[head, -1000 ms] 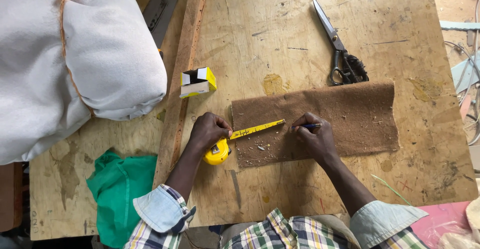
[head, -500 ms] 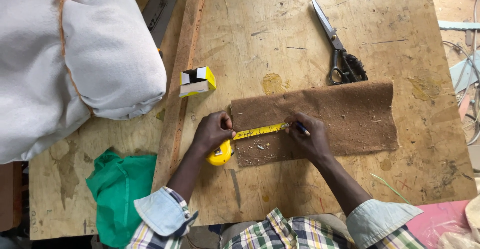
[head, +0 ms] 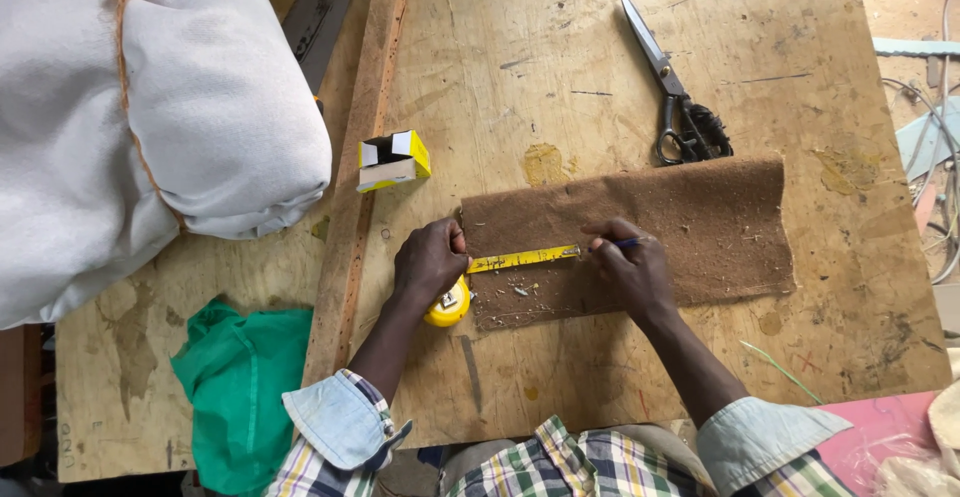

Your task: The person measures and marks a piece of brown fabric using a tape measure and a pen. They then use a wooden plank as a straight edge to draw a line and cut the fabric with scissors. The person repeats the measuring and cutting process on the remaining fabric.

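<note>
A brown fibrous strip [head: 700, 227] lies flat on the plywood workbench [head: 520, 67]. My left hand [head: 428, 263] presses the yellow tape measure [head: 448, 304] at the strip's left end, with its yellow blade [head: 520, 258] pulled out across the material. My right hand [head: 628, 267] rests on the strip at the blade's far end and grips a blue pen [head: 622, 244], tip beside the blade.
Black-handled scissors [head: 672, 97] lie just beyond the strip. A small yellow and white box [head: 392, 160] sits on a wooden batten [head: 355, 172]. A big grey fabric bundle [head: 140, 117] fills the left; a green cloth [head: 240, 387] lies near the front edge.
My right hand has slid a little left along the strip with the pen, toward the end of the tape blade. The left hand and tape measure have stayed in place.
</note>
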